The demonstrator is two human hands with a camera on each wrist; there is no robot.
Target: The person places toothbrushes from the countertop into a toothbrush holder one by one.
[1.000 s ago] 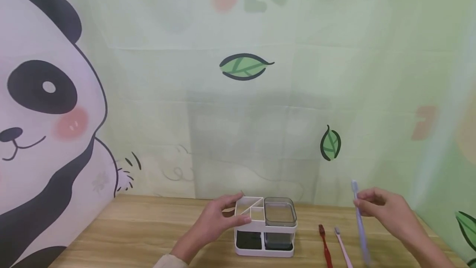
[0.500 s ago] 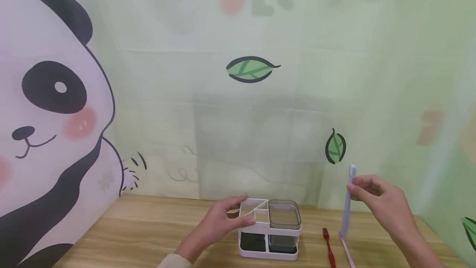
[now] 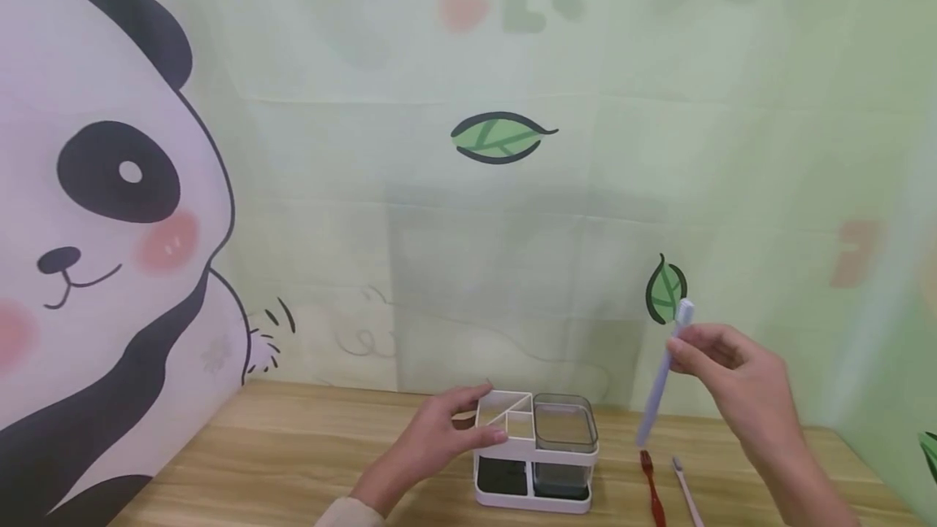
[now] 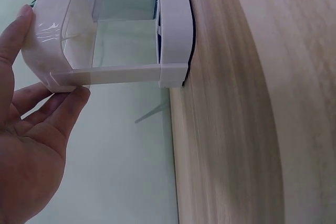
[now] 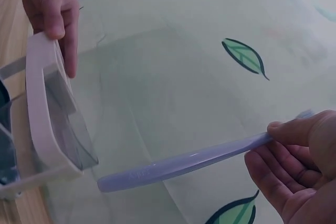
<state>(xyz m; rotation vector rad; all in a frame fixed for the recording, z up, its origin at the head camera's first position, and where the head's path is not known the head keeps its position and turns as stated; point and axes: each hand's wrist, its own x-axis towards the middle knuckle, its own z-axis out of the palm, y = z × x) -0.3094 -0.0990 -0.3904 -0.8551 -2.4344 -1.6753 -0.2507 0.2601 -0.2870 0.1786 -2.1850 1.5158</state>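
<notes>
My left hand [image 3: 435, 437] grips the left end of the upper tier of a white toothbrush holder [image 3: 538, 455], thumb in front and fingers behind. The holder stands upright on the table; its top left has divided slots, and a clear grey cup [image 3: 565, 423] sits in its right side. To the right, my right hand [image 3: 739, 385] pinches a lavender toothbrush [image 3: 659, 385] near its bristle end. The brush is tilted in the air, its handle end pointing down and left, apart from the holder. In the right wrist view the handle end [image 5: 113, 183] is close to the cup.
A red fork [image 3: 651, 488] and a pink toothbrush [image 3: 686, 490] lie on the wooden table [image 3: 278, 454], right of the holder. Behind the table hangs a pale green cloth [image 3: 498, 267] printed with leaves and a panda [image 3: 124, 226].
My right hand has lifted the lavender toothbrush and carried it left, and its handle end has swung toward the holder. The left hand keeps its hold. The head view has shifted slightly.
</notes>
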